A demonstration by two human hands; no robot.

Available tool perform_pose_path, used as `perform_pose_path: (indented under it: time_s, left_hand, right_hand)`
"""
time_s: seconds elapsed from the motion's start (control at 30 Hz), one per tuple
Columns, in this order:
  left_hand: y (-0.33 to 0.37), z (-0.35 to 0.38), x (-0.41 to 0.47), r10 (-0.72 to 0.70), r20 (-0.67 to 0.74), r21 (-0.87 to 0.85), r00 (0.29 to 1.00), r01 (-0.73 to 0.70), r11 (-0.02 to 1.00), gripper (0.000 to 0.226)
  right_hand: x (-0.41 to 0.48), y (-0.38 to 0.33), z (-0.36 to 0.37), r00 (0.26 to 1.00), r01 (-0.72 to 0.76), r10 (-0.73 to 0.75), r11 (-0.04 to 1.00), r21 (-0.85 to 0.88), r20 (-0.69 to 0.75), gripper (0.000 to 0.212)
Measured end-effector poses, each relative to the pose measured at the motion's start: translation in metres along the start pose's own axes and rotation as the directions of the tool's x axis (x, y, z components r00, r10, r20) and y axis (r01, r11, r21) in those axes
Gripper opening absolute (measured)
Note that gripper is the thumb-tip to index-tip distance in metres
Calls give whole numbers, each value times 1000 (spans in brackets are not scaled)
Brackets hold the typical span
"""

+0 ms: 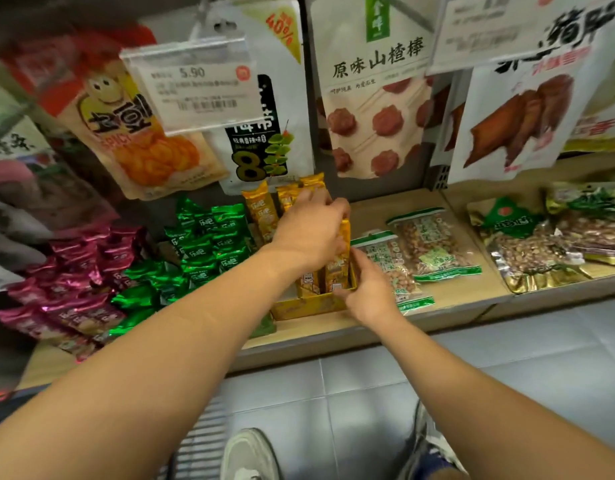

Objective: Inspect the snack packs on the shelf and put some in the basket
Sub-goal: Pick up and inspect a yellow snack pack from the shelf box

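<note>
A tall yellow foil snack pack (pixel 341 258) is gripped at its top by the left hand (pixel 309 233), fingers curled round it. It is standing in the yellow cardboard display box (pixel 309 304) at the wooden shelf's (pixel 455 299) front edge. The box's right corner is pinched by the right hand (pixel 366 289). No basket is seen, so loading is judged not yet begun.

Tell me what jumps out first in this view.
Both hands meet at the centre of the shelf: the left hand grips a yellow snack pack standing in a yellow box, whose right corner the right hand holds. Green packs and magenta packs pile to the left; a 5.90 price tag hangs above.
</note>
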State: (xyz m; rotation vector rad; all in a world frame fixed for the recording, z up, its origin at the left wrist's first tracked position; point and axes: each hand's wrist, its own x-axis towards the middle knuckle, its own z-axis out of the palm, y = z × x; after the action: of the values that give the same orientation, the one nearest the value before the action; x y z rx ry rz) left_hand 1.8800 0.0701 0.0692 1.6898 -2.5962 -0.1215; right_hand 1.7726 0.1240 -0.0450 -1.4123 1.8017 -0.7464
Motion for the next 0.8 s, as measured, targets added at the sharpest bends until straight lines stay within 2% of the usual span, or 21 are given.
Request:
perform_pose_path:
  time_s: [0.1, 0.2, 0.3, 0.33, 0.47, 0.53, 0.6, 0.67, 0.7, 0.73, 0.8]
  left_hand:
    - [13, -23, -30, 99, 116, 95, 988, -110, 989, 37]
    - [19, -52, -67, 239, 3, 131, 971, -237, 963, 37]
    - [22, -84, -105, 286, -138, -72, 948, -297, 952, 35]
    - [22, -93, -117, 274, -167, -166, 947, -301, 939, 34]
    - [18, -120, -159, 162, -221, -399, 962, -241, 885, 34]
    - [17, -130, -175, 87, -278, -463, 957, -213, 860, 31]
    - [16, -135, -181, 11, -300, -527, 954, -176, 831, 33]
    - [14, -138, -186, -87, -313, -637, 946, -141, 758, 34]
    - [12, -140, -187, -166, -308, -717, 937, -114, 687, 33]
    - [10, -141, -186, -250, -279, -805, 927, -84, 587, 34]
    - [3, -143, -184, -366, -157, -930, 917, -13, 367, 34]
  right_hand:
    - [1, -6, -3, 997, 67, -63, 994, -85, 53, 71]
    - [-4, -14, -15, 980, 180, -173, 981, -70, 95, 46]
    - [-17, -30, -35, 914, 404, -401, 912, 72, -59, 27]
    - [-21, -38, -42, 899, 437, -434, 896, 78, -53, 25]
    - [-34, -74, -67, 847, 519, -489, 844, -132, 208, 29]
    - [-51, -93, -82, 779, 585, -487, 791, -179, 394, 24]
    - [-64, -105, -96, 688, 665, -429, 696, -272, 585, 30]
    - [-79, -118, -113, 649, 676, -303, 651, -346, 698, 31]
    - [-85, -123, -123, 642, 662, -250, 657, -360, 725, 31]
    - [-90, -128, -134, 642, 632, -204, 687, -359, 739, 31]
    - [-100, -138, -156, 652, 512, -147, 809, -289, 744, 41]
